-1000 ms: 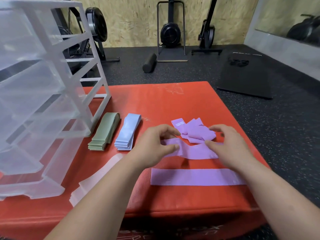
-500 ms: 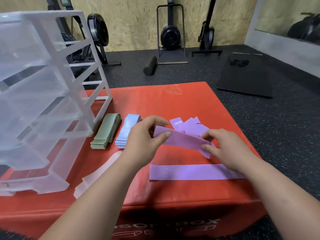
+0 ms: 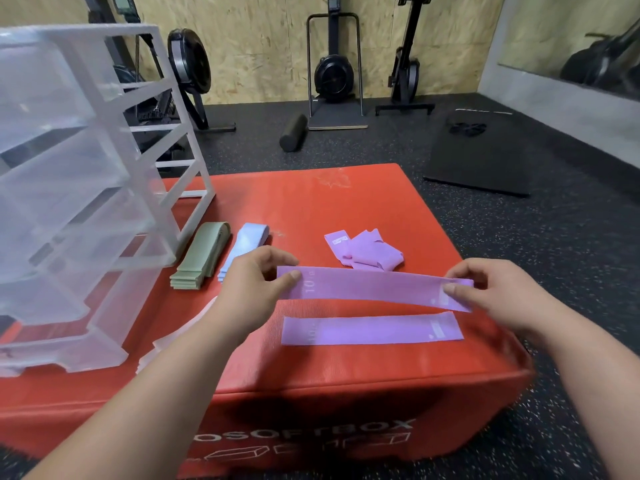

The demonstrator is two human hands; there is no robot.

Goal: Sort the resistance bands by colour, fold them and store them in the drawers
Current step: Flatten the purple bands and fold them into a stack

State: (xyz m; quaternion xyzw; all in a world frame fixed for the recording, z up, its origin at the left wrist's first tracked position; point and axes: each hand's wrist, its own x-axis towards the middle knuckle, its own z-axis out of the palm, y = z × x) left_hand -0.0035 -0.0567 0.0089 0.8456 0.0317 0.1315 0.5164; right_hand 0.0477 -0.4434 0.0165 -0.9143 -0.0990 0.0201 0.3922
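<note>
The purple band point(image 3: 374, 287) hangs stretched flat just above the red box point(image 3: 311, 209), its long axis running left to right, the left hand point(image 3: 252, 285) pinching one end and the right hand point(image 3: 491, 289) the other, equally near for folding

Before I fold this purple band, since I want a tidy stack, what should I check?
1. Left grip pinches one end of the held purple band: ok.
2. Right grip pinches the other end: ok.
3. Held band flat, untwisted: ok.
4. Second purple band lies flat on the red box: ok.
5. Purple pile behind neatly folded: not ok.
6. Drawer unit has a drawer pulled open: cannot tell.
</note>
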